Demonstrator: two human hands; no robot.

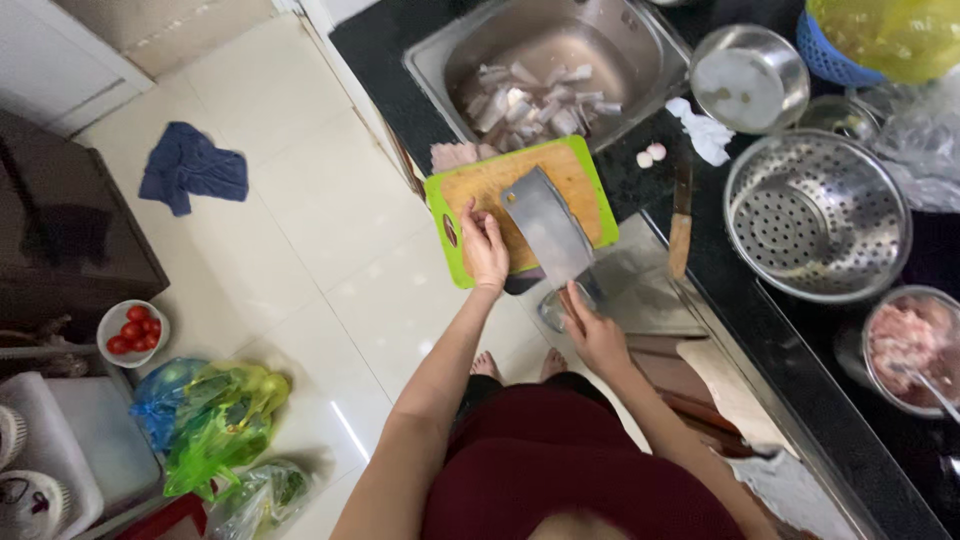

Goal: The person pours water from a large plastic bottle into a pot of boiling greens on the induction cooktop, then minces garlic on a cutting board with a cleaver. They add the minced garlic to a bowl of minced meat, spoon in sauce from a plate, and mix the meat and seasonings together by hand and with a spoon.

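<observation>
Green-rimmed wooden cutting board (575, 170); grey cleaver (545, 222); blue cloth (192, 165).
</observation>
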